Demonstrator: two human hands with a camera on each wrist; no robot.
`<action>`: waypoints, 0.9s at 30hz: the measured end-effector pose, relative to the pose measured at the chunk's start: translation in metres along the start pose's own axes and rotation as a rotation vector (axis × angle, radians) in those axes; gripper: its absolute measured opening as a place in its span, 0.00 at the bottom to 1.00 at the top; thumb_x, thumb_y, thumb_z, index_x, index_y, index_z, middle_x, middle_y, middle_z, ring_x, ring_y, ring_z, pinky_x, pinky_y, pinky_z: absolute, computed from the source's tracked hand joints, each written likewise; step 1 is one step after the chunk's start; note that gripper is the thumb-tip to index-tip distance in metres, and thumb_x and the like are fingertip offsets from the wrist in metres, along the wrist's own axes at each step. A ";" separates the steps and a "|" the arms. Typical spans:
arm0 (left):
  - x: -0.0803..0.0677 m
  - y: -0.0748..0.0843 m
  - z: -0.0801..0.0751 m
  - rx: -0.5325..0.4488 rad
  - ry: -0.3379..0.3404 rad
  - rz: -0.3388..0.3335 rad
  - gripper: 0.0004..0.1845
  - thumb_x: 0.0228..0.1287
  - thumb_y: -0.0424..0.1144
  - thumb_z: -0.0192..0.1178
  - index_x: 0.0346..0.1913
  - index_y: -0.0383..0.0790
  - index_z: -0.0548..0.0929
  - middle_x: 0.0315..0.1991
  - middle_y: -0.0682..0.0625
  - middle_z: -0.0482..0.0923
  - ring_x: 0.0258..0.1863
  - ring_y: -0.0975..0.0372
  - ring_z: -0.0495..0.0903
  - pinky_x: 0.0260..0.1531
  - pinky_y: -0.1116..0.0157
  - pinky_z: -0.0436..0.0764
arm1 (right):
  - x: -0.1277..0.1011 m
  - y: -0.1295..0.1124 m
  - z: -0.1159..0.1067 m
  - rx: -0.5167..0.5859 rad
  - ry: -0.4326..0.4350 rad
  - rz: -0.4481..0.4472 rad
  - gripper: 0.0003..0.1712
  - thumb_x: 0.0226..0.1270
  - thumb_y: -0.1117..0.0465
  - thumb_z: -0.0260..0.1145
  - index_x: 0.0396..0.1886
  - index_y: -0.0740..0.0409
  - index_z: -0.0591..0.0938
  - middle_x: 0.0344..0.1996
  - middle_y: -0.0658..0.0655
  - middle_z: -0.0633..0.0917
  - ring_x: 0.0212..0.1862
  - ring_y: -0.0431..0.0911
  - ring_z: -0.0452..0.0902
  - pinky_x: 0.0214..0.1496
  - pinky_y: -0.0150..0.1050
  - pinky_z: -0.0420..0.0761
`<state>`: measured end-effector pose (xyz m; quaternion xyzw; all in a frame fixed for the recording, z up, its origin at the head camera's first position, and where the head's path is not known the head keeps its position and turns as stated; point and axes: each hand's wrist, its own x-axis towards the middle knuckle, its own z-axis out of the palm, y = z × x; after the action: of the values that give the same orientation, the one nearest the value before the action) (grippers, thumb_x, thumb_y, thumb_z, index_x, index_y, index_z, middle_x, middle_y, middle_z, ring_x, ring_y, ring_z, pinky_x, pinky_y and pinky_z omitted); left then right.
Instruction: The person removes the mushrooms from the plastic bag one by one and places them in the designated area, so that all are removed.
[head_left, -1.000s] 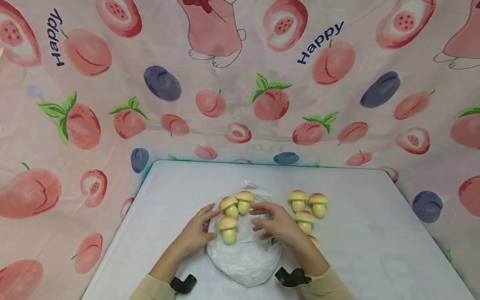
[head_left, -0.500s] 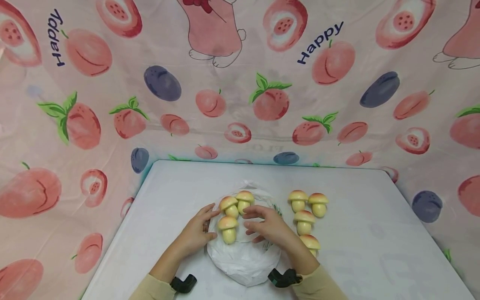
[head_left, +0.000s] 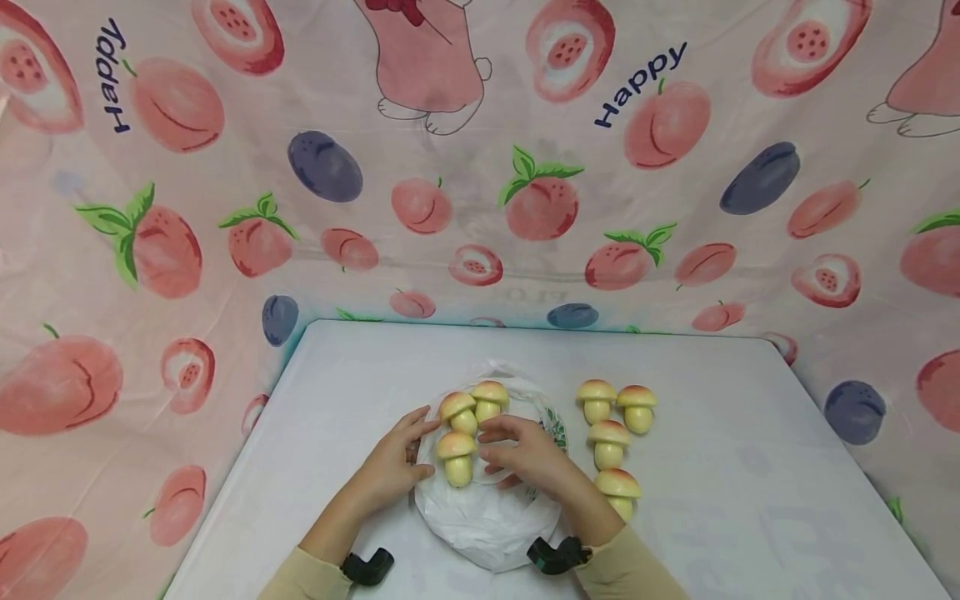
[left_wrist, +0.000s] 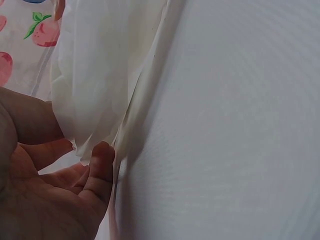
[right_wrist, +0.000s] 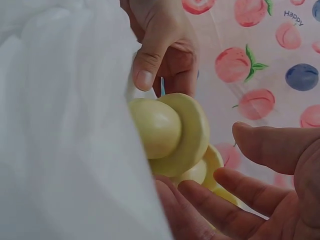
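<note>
A white plastic bag (head_left: 495, 533) lies in a rounded bundle before the person, with three toy mushrooms on top. One mushroom (head_left: 457, 459) lies nearest, a second mushroom (head_left: 459, 413) is behind it, and a third mushroom (head_left: 490, 400) is farther right. The left hand (head_left: 390, 462) holds the bag's left edge; in the left wrist view its fingers (left_wrist: 102, 155) lie about the plastic. The right hand (head_left: 528, 458) hovers over the bag's right part, fingers loosely spread and holding nothing, tips close to the mushrooms. In the right wrist view, a mushroom (right_wrist: 185, 132) shows between both hands.
Several more mushrooms (head_left: 609, 443) stand in a group on the white table (head_left: 750, 467), right of the bag. Behind the table hangs a fruit-printed cloth (head_left: 465, 167). Each wrist carries a black camera mount (head_left: 367, 567).
The right hand has moved left and slightly nearer the person, toward the mushrooms on the bag, uncovering the nearest mushroom of the right group. The left hand stays in place.
</note>
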<state>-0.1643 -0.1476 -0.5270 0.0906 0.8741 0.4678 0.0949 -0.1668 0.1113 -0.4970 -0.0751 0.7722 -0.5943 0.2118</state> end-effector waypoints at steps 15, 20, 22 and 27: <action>0.001 -0.001 0.001 -0.011 0.009 -0.010 0.37 0.60 0.23 0.73 0.73 0.43 0.81 0.85 0.47 0.61 0.69 0.48 0.79 0.63 0.50 0.83 | 0.010 0.004 0.012 -0.027 -0.010 0.014 0.28 0.70 0.59 0.75 0.67 0.60 0.82 0.58 0.65 0.87 0.39 0.52 0.90 0.33 0.47 0.91; 0.000 0.000 0.000 -0.003 0.006 0.007 0.36 0.60 0.23 0.74 0.73 0.42 0.81 0.85 0.45 0.61 0.74 0.44 0.75 0.67 0.45 0.80 | 0.013 0.005 0.016 -0.038 -0.008 0.024 0.29 0.69 0.58 0.76 0.67 0.61 0.81 0.59 0.66 0.86 0.39 0.52 0.91 0.32 0.46 0.90; -0.001 0.000 0.000 -0.007 0.004 0.006 0.37 0.60 0.23 0.73 0.73 0.42 0.80 0.85 0.45 0.61 0.78 0.42 0.70 0.70 0.42 0.77 | 0.014 0.005 0.018 -0.048 -0.008 0.023 0.30 0.69 0.58 0.76 0.67 0.61 0.81 0.59 0.66 0.86 0.38 0.52 0.91 0.32 0.45 0.90; -0.001 -0.001 0.000 -0.021 0.005 -0.008 0.37 0.60 0.23 0.73 0.74 0.42 0.80 0.86 0.47 0.61 0.81 0.43 0.67 0.73 0.42 0.75 | 0.015 0.004 0.021 -0.061 -0.001 0.026 0.31 0.67 0.57 0.78 0.67 0.61 0.81 0.58 0.65 0.87 0.37 0.51 0.91 0.30 0.44 0.90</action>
<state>-0.1638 -0.1483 -0.5278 0.0849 0.8698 0.4766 0.0956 -0.1710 0.0880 -0.5092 -0.0717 0.7908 -0.5676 0.2173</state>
